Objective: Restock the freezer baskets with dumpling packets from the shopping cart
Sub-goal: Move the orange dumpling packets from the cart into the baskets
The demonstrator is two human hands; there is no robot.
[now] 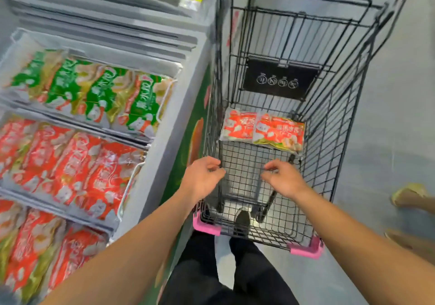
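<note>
We are standing at the near end of a black wire shopping cart (329, 121) with pink corner bumpers (306, 249), looking down into it. Our left hand (203, 178) and right hand (283, 180) both reach over the cart's near rim and hang above its wire floor, a little apart from each other. The fingers of each hand are loosely curled and grip nothing; neither hand touches a packet.

Two red dumpling packets (263, 129) lie flat on the cart floor at its far end, side by side and overlapping slightly, just below a black sign plate (280, 79) fixed to the far wall of the cart. They are well ahead of our hands.

To our left stands the open chest freezer (164, 121), its grey wall just beside the cart. Inside it, the far basket (166, 97) holds a row of green dumpling packets (101, 90) leaning on one another. The next basket (131, 177) toward us is filled with red packets (70, 163) like the ones in the cart, also leaning in a row. A third section nearest us holds more red packets (47, 250), some showing a yellow-green edge. Beyond the green row, the freezer's sliding lids (106, 29) sit stacked toward the far end.

Below the cart's near rim we see our dark trousers (204, 269) and one dark shoe (242, 220) through the wire floor. On the grey floor (400, 92) at the right edge another person's sandalled foot (409, 194) shows.
</note>
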